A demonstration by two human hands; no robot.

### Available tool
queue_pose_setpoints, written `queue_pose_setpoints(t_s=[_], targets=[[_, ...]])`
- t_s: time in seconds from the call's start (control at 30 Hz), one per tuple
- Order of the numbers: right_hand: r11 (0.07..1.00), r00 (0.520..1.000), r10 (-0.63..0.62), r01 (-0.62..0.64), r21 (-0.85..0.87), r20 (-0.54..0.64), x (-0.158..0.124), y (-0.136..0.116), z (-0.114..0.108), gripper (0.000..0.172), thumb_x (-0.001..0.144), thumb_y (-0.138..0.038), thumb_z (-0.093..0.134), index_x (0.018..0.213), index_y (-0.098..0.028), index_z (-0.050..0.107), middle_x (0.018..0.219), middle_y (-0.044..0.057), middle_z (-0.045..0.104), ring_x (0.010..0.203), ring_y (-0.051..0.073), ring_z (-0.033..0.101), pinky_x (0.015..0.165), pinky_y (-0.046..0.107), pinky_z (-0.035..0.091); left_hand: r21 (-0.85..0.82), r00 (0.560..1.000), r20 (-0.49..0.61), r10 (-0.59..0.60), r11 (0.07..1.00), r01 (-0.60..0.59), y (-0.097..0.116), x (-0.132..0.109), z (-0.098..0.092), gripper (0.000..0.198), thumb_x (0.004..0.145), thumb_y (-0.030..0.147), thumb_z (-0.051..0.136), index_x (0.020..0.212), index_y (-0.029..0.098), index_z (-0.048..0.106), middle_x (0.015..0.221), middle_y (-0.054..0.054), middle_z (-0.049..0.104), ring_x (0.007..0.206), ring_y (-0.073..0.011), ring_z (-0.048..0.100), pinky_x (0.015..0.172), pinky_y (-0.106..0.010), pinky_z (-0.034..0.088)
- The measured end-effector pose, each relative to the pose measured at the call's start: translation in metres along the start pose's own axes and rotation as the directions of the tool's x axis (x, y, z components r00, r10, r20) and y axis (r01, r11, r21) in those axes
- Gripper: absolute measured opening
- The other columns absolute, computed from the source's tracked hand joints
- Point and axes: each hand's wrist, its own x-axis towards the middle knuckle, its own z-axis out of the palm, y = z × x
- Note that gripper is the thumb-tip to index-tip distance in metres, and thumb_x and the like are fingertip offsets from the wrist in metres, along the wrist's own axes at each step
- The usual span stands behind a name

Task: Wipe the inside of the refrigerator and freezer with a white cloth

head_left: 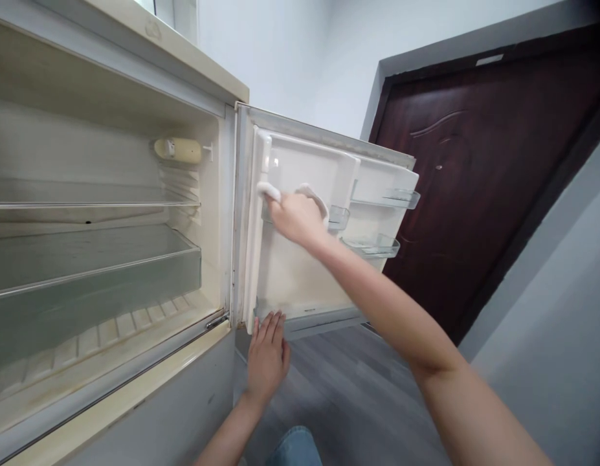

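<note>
The white refrigerator door [304, 272] hangs wide open, its inner side facing me. My right hand [297, 217] is closed around a white cloth [269, 190] and presses it to the raised inner edge on the hinge side, at the height of the middle rack. Part of the cloth also shows behind the knuckles. Low on the door, my left hand [269, 356] lies with its fingers stretched over the front of the clear bottom rack [323, 321], near the hinge-side corner. It holds nothing.
Left of the door is the refrigerator compartment [61, 136], with a glass shelf [86, 204], a clear drawer [110, 278] and a yellowish lamp cover [180, 150]. More clear door racks [377, 246] jut out at right. Beyond stands a dark red-brown room door [455, 194]; grey flooring [329, 382] lies below.
</note>
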Motion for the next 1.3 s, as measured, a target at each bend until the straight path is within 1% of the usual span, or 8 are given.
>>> queue_pose_setpoints(t_s=[0.13, 0.4, 0.57, 0.63, 0.73, 0.93, 1.13, 1.3], targets=[[0.981, 0.949, -0.187, 0.167, -0.1, -0.254, -0.012, 0.001, 0.026, 0.039, 0.094, -0.033, 0.03, 0.098, -0.012, 0.062, 0.087, 0.01, 0.065, 0.084, 0.022, 0.059, 0.089, 0.037, 0.037, 0.029, 0.999, -0.005, 0.033, 0.999, -0.033, -0.007, -0.003, 0.001, 0.049, 0.086, 0.014, 0.037, 0.134, 0.014, 0.036, 0.136, -0.005, 0.052, 0.129, -0.0213, 0.041, 0.112, -0.049, 0.028], [0.917, 0.786, -0.381, 0.387, -0.094, -0.486, -0.03, 0.115, 0.03, 0.037, 0.088, -0.032, 0.041, 0.117, -0.016, 0.057, 0.105, 0.011, 0.064, 0.102, 0.024, 0.057, 0.096, 0.042, 0.038, 0.021, 0.997, -0.022, 0.074, 0.997, -0.073, -0.013, -0.004, -0.001, 0.049, 0.083, 0.013, 0.04, 0.132, 0.015, 0.039, 0.134, -0.004, 0.053, 0.127, -0.0216, 0.043, 0.111, -0.049, 0.029], [0.776, 0.677, 0.342, 0.188, 0.602, -0.652, -0.044, 0.141, 0.027, 0.029, 0.086, -0.041, 0.046, 0.097, -0.018, 0.061, 0.098, 0.006, 0.064, 0.101, 0.021, 0.058, 0.094, 0.04, 0.044, -0.001, 0.997, -0.057, 0.057, 0.998, -0.057, -0.009, -0.003, 0.0, 0.046, 0.083, 0.013, 0.04, 0.129, 0.015, 0.043, 0.131, -0.005, 0.056, 0.124, -0.0226, 0.046, 0.11, -0.05, 0.03], [0.387, 0.524, 0.736, 0.195, 0.901, -0.429, -0.056, 0.133, 0.02, 0.03, 0.089, -0.041, 0.042, 0.097, -0.019, 0.059, 0.099, 0.004, 0.064, 0.1, 0.017, 0.059, 0.092, 0.036, 0.047, -0.012, 0.996, -0.071, 0.046, 0.999, -0.047, -0.008, -0.002, 0.001, 0.045, 0.083, 0.013, 0.04, 0.128, 0.014, 0.044, 0.13, -0.005, 0.057, 0.123, -0.0228, 0.047, 0.11, -0.05, 0.03], [-0.194, 0.585, 0.811, 0.24, 0.951, 0.017, -0.09, 0.114, 0.01, 0.031, 0.091, -0.031, 0.031, 0.101, -0.018, 0.058, 0.102, 0.004, 0.065, 0.096, 0.014, 0.062, 0.09, 0.033, 0.051, -0.019, 0.996, -0.081, 0.042, 0.999, -0.044, -0.007, -0.001, 0.001, 0.044, 0.083, 0.012, 0.04, 0.127, 0.014, 0.045, 0.13, -0.006, 0.057, 0.123, -0.0229, 0.047, 0.11, -0.051, 0.031], [-0.36, 0.374, 0.874, 0.07, 0.93, 0.31, -0.177, 0.09, 0.026, 0.025, 0.088, -0.022, 0.035, 0.098, -0.018, 0.058, 0.089, 0.002, 0.069, 0.081, 0.013, 0.066, 0.075, 0.032, 0.057, -0.03, 0.997, -0.076, 0.029, 0.999, -0.032, -0.006, -0.002, -0.001, 0.045, 0.083, 0.012, 0.04, 0.128, 0.014, 0.045, 0.129, -0.006, 0.057, 0.123, -0.0236, 0.047, 0.109, -0.051, 0.033], [-0.314, 0.622, 0.738, -0.026, 0.949, 0.262, -0.144, 0.073, 0.04, 0.025, 0.086, -0.026, 0.032, 0.086, -0.019, 0.056, 0.083, 0.005, 0.067, 0.084, 0.016, 0.066, 0.082, 0.036, 0.055, -0.076, 0.998, -0.06, 0.024, 0.997, -0.029, -0.005, 0.0, -0.003, 0.045, 0.082, 0.012, 0.041, 0.127, 0.013, 0.046, 0.129, -0.01, 0.058, 0.122, -0.0249, 0.048, 0.11, -0.052, 0.031], [-0.286, 0.635, 0.747, 0.043, 0.957, 0.195, -0.066, 0.049, 0.044, 0.021, 0.083, -0.025, 0.025, 0.072, -0.023, 0.042, 0.064, 0.003, 0.059, 0.075, 0.018, 0.065, 0.086, 0.04, 0.053, -0.111, 1.0, -0.019, 0.017, 0.994, -0.019, -0.006, -0.002, -0.008, 0.045, 0.083, 0.012, 0.04, 0.127, 0.014, 0.044, 0.131, -0.01, 0.056, 0.124, -0.0248, 0.046, 0.111, -0.053, 0.03]])
